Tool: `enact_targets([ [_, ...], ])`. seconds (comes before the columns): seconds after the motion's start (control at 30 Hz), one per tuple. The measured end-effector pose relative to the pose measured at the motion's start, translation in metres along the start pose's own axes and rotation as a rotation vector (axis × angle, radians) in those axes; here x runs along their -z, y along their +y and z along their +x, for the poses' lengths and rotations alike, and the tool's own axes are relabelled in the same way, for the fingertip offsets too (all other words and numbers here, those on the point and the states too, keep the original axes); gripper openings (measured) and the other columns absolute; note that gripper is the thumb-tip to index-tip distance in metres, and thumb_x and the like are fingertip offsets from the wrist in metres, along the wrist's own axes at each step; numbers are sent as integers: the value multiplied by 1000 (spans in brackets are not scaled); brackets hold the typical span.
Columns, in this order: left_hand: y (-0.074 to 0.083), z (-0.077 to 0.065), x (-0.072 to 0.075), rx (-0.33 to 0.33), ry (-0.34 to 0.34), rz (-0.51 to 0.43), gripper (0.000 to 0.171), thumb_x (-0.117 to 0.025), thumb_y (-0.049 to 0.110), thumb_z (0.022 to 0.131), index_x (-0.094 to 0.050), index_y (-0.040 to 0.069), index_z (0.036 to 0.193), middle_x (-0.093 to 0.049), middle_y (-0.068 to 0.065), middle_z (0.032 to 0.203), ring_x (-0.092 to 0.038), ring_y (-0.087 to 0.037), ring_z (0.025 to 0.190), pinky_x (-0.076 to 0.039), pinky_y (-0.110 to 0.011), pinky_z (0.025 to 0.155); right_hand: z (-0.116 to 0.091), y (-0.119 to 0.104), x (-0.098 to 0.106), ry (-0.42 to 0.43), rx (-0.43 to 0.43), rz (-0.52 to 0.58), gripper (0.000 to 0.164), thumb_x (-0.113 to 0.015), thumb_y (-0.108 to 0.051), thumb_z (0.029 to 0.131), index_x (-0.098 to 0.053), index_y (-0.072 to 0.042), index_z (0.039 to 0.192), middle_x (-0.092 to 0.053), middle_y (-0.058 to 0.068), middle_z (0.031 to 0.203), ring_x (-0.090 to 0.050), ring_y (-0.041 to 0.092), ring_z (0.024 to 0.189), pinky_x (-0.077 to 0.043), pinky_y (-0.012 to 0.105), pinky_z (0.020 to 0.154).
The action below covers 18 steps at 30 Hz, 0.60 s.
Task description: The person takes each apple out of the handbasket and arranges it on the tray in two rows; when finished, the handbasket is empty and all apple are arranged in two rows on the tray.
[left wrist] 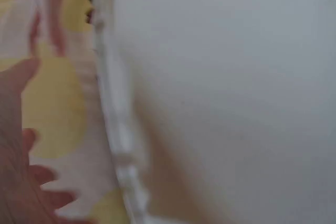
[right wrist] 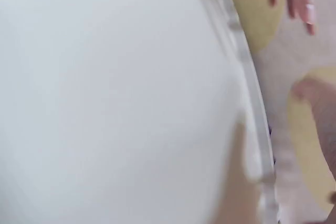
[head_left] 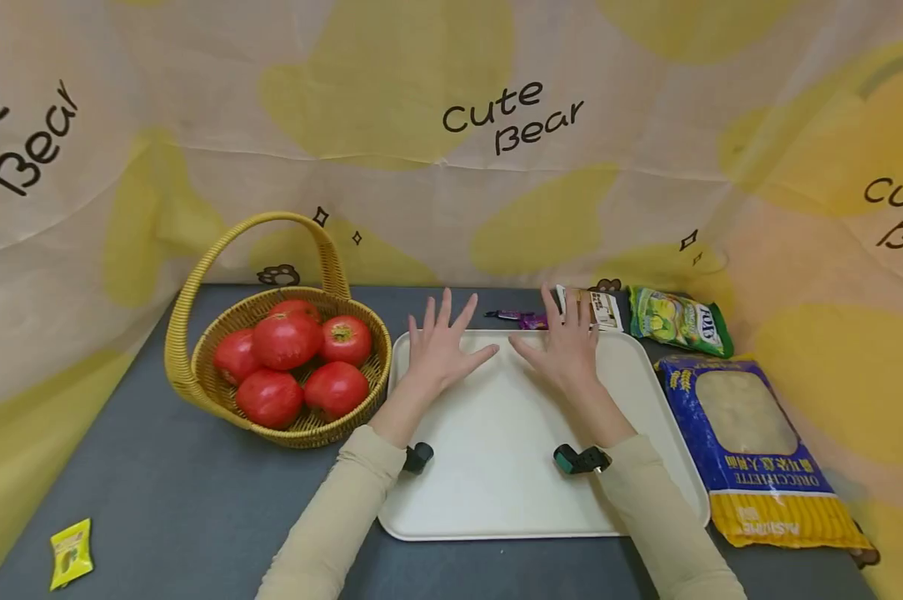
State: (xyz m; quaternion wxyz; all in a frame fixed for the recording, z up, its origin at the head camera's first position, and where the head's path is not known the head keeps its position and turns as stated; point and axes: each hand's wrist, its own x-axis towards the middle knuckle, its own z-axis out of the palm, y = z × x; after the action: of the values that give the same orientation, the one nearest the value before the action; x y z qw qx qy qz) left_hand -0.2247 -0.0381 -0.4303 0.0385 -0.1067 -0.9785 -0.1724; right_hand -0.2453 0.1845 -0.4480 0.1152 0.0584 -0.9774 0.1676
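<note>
Both hands hover over a white rectangular tray, fingers spread and nothing held. The left hand is above the tray's far left part, near the basket side. Over the far middle part is the right hand, its thumb pointing toward the left one. In the left wrist view the left hand appears at the left edge, beside the blurred tray. The right wrist view shows part of the right hand at the right edge, apart from the tray rim.
At the left stands a yellow wicker basket with several red fruits. On the right lie a blue-and-yellow pasta bag and a green packet. Behind the tray are a white-brown packet and purple wrappers. A yellow sachet lies front left.
</note>
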Motion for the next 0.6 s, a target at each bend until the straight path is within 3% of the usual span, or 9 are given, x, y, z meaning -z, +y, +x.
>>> enact_targets([
  [0.1, -3, -29, 16, -104, 14, -107, 63, -56, 55, 90, -50, 21, 144, -43, -9, 150, -45, -31, 133, -40, -52, 101, -6, -10, 3, -19, 78, 176, 65, -67, -40, 88, -49, -8, 141, -35, 17, 152, -33, 39, 137, -34, 60, 103],
  [0.17, -10, -55, 31, -204, 110, -164, 48, -61, 43, 91, -63, 17, 131, -58, -6, 137, -57, -25, 121, -49, -45, 91, -11, -20, 6, -36, 140, 287, 44, -68, -26, 88, -62, -3, 124, -53, 17, 136, -49, 36, 125, -42, 53, 98],
  [0.27, -29, -94, 58, -356, 398, -244, 35, -67, 30, 88, -71, 13, 118, -67, -4, 122, -63, -20, 111, -51, -35, 88, -14, -39, 9, -71, 233, 396, 27, -69, -17, 88, -69, -3, 110, -65, 14, 117, -60, 32, 108, -49, 45, 91],
  [0.37, -53, -125, 93, -458, 793, -303, 29, -67, 20, 85, -74, 5, 108, -71, -9, 110, -66, -26, 99, -50, -31, 89, -14, -61, 10, -126, 288, 479, 22, -69, -16, 89, -71, -5, 107, -69, 9, 109, -63, 27, 100, -53, 39, 84],
  [0.43, -67, -140, 115, -443, 1070, -304, 26, -66, 18, 84, -75, 2, 102, -72, -14, 104, -65, -34, 92, -48, -32, 91, -12, -76, 10, -166, 307, 537, 20, -68, -16, 89, -71, -6, 106, -69, 6, 106, -64, 24, 99, -54, 36, 83],
  [0.5, -83, -152, 132, -344, 1277, -289, 29, -66, 21, 83, -74, -1, 100, -71, -17, 103, -61, -40, 88, -46, -30, 88, -10, -90, 11, -207, 318, 591, 20, -68, -17, 90, -72, -6, 107, -69, 4, 105, -64, 21, 98, -54, 33, 82],
  [0.53, -92, -158, 137, -273, 1333, -291, 32, -66, 23, 82, -73, -1, 101, -70, -18, 105, -60, -41, 90, -46, -29, 87, -8, -98, 11, -228, 324, 619, 20, -68, -16, 90, -72, -6, 107, -69, 3, 105, -64, 20, 97, -54, 32, 82],
  [0.6, -111, -171, 142, -116, 1321, -308, 39, -68, 25, 81, -70, -1, 110, -67, -17, 113, -58, -35, 98, -44, -24, 88, -5, -111, 12, -270, 330, 660, 20, -67, -17, 91, -72, -7, 107, -69, 1, 105, -64, 17, 96, -54, 29, 82],
])
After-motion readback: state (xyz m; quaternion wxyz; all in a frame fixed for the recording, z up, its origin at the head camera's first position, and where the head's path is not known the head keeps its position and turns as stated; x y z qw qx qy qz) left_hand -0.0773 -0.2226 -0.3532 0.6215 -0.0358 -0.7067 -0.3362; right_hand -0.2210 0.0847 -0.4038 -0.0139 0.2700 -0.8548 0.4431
